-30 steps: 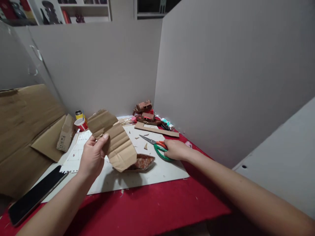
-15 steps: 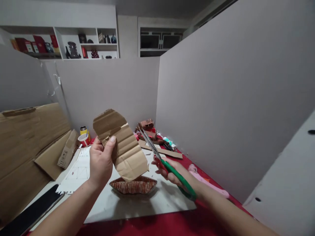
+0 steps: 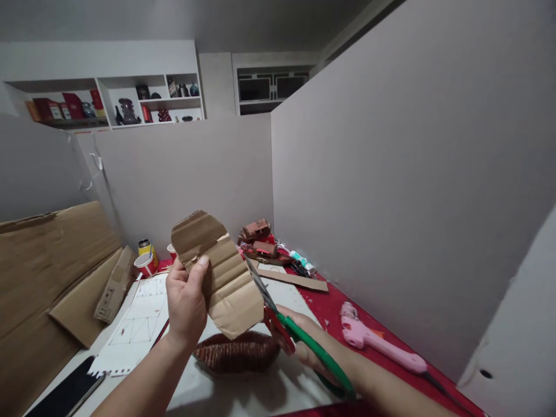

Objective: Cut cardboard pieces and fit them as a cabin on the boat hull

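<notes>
Cardboard [image 3: 228, 278] pinched in my left hand [image 3: 187, 298], my right hand [image 3: 313, 331] wrapped round scissors [image 3: 299, 332] near its edge; I'd judge corners cut, trimming unfinished.

Cardbd pc [image 3: 232, 286] matt, ridged; scissor blades [image 3: 262, 289] metal, hdls [image 3: 319, 350] plastic.

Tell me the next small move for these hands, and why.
Probably a small snip with the scissors along the near edge of the cardboard piece. The right hand grips the scissors, their blades lie beside that edge, and the left hand holds the piece up off the table.
</notes>
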Motion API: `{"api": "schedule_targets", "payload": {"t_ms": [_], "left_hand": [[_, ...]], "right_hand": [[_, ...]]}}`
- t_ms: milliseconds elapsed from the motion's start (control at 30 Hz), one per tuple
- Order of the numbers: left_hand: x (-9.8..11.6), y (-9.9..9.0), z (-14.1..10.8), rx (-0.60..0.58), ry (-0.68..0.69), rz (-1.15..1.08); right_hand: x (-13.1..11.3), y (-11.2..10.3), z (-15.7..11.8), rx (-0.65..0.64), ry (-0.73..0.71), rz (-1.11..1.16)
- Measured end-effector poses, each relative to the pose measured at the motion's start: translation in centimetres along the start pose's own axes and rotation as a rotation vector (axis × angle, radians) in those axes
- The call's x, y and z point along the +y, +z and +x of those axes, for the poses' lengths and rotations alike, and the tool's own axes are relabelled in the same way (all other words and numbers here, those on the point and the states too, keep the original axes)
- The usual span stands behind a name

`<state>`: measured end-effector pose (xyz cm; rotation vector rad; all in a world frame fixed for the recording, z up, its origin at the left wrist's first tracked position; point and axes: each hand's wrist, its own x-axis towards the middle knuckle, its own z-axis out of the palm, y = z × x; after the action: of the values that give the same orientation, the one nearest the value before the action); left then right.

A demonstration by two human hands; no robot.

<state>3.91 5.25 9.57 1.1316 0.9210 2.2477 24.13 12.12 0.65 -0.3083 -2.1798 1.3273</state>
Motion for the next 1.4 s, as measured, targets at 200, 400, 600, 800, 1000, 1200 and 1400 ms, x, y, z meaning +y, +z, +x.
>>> {"api": "schedule_targets", "payload": {"t_ms": [200,400,600,800,1000,1200,1400], "left_hand": [[-0.5,0.3,0.3,0.050,-0.107,0.007],[-0.6,0.8,0.2,0.092,-0.175,0.032],[-0.8,0.9,-0.3,0.096,-0.156,0.025],[-1.2,1.1,-0.6,0.091,-0.146,0.014],[-1.4,1.7,-0.3,0.065,-0.149,0.023],[-1.3,3.1,0.5,0.049,-0.171,0.019],[-2.0,3.5,-0.1,0.012,-0.202,0.020]], "right_hand": [[0.0,0.9,0.0,0.038,0.039,0.076],[-0.6,0.9,-0.2,0.026,0.011,0.063],[-1.5,0.8,-0.5,0.004,0.018,0.021],[-0.4,1.4,-1.0,0.111,0.047,0.039],[-0.2,1.2,-1.1,0.177,0.061,-0.004],[-0.8,1.2,-1.0,0.244,0.060,-0.074],[-1.5,0.3,-0.9,0.246,0.047,-0.246]]}}
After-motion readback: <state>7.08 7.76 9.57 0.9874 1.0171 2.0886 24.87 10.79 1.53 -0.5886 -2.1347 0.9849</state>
